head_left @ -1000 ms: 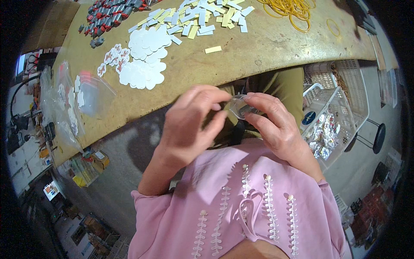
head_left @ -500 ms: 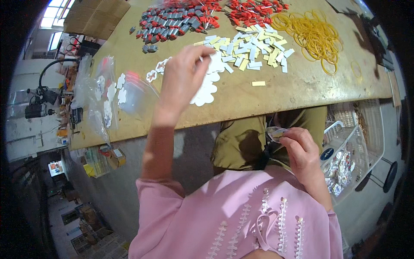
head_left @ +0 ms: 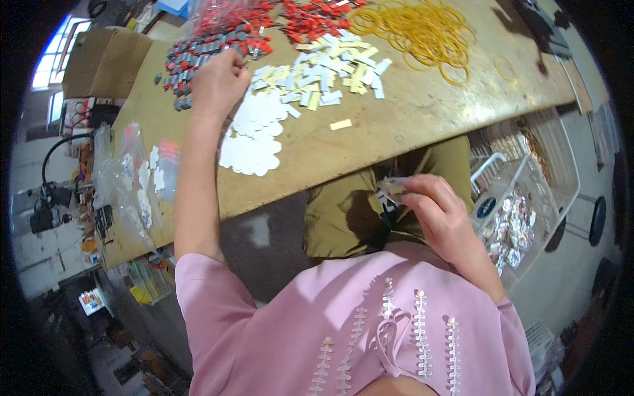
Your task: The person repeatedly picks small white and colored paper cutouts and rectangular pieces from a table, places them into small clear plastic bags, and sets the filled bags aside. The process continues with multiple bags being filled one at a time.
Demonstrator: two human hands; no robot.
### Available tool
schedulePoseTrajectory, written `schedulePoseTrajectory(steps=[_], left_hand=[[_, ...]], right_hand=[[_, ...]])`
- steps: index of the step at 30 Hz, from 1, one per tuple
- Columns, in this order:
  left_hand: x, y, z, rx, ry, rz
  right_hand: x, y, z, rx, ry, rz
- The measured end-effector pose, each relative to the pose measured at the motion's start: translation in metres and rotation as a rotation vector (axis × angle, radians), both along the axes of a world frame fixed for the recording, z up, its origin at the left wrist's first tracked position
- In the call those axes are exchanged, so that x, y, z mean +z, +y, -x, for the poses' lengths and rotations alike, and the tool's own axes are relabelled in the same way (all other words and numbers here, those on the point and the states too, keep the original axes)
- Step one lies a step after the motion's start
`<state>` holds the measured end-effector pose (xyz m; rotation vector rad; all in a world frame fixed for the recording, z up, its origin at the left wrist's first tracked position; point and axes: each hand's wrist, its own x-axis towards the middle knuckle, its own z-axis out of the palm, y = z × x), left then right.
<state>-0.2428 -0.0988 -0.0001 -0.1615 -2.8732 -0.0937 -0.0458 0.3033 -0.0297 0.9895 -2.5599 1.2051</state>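
My left hand reaches over the table to the near edge of a heap of small grey blocks with red ends. Its fingers are curled closed, and whatever is between them is hidden. Just to the right of its wrist lie white scalloped-edge cards in overlapping stacks. Beyond them is a pile of pale yellow and white strips. Over my lap, my right hand pinches a small clear plastic bag between thumb and fingers; its contents are too unclear to name.
Red pieces with metal shafts and yellow rubber bands cover the table's far side. A single yellow strip lies nearer. Plastic bags rest at the left. White baskets, one with filled packets, stand beside my right leg.
My left hand has moved from above the white cards, forward and left, to the grey blocks. My right hand still holds the bag over my lap. The whole view has shifted.
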Motion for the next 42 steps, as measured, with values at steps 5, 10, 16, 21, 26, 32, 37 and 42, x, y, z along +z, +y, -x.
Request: schedulePoseTrajectory(steps=[5,10,16,21,26,32,37,42], left_hand=[[0.037,0.097,-0.084,-0.147,-0.356,-1.185],[0.026,0.163,-0.157,-0.563,-0.388,-0.981],[0.019,0.178,-0.147,-0.612,-0.186,-0.769],[0.021,0.199,-0.080,-0.635,-0.084,-0.560],[0.004,0.247,-0.022,-0.680,-0.177,-0.529],[-0.011,0.270,0.003,-0.690,-0.305,-0.426],[-0.008,0.261,-0.014,-0.700,-0.252,-0.323],[-0.008,0.244,-0.029,-0.634,-0.273,-0.539]], right_hand=[[0.008,-0.001,0.007,-0.021,0.020,0.045],[0.014,-0.011,0.010,0.028,0.006,0.133],[0.007,0.002,0.003,-0.014,-0.043,0.105],[-0.004,0.013,-0.008,-0.052,-0.073,0.082],[-0.007,0.016,-0.016,-0.072,-0.082,0.088],[-0.013,0.029,-0.016,-0.118,-0.062,0.086],[-0.017,0.038,-0.015,-0.146,-0.020,0.080],[-0.021,0.038,-0.012,-0.150,-0.033,0.098]])
